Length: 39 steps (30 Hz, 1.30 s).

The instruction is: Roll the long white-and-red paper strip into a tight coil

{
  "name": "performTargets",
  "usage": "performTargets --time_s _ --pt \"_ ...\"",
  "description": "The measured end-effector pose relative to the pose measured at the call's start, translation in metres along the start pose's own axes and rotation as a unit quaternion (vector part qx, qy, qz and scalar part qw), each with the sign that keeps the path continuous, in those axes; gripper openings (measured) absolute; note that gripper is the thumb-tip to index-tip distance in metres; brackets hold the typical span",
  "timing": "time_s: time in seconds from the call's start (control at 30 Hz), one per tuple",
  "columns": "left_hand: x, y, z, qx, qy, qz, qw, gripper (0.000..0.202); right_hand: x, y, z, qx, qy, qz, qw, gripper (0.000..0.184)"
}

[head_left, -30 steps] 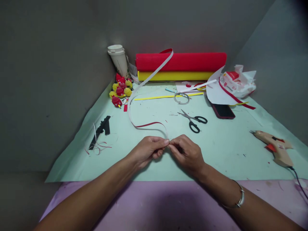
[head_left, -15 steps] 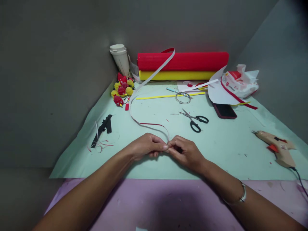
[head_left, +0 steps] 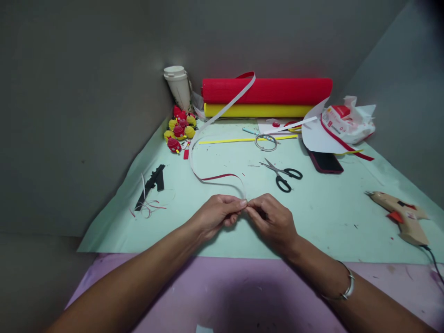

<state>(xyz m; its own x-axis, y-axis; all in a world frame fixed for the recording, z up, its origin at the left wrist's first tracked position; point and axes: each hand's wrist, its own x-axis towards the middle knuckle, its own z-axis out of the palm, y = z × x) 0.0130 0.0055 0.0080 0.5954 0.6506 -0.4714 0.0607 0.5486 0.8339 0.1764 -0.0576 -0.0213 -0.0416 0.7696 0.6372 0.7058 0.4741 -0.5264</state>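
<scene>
A long paper strip (head_left: 222,111), red on one face and white on the other, curls from the back of the table down to my fingers. My left hand (head_left: 222,212) pinches its near end between thumb and forefinger. Tip to tip with it, my right hand (head_left: 272,219) is closed on the same end, its thumb and forefinger pressed together. The very end of the strip is hidden by the fingertips. Scissors (head_left: 282,175) with black handles lie beyond my right hand, blades parted a little.
At right lies a glue gun (head_left: 402,217); a phone (head_left: 326,162) and wipes pack (head_left: 347,121) sit behind. Red (head_left: 267,90) and yellow rolls (head_left: 256,110) line the back. Small red and yellow figures (head_left: 178,132) stand by a white cup (head_left: 178,88). Black scraps (head_left: 151,187) lie left.
Both hands have shifted slightly up and to the right, still pinching the strip's end. The whole view has moved a little; the other things stay put.
</scene>
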Motion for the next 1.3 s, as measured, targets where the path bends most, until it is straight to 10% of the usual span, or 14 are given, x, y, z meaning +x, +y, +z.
performTargets --time_s 1.3 --pt "0.001 0.010 -0.010 0.043 -0.039 -0.060 0.997 0.030 0.005 0.005 -0.005 0.109 -0.109 0.068 0.986 0.007"
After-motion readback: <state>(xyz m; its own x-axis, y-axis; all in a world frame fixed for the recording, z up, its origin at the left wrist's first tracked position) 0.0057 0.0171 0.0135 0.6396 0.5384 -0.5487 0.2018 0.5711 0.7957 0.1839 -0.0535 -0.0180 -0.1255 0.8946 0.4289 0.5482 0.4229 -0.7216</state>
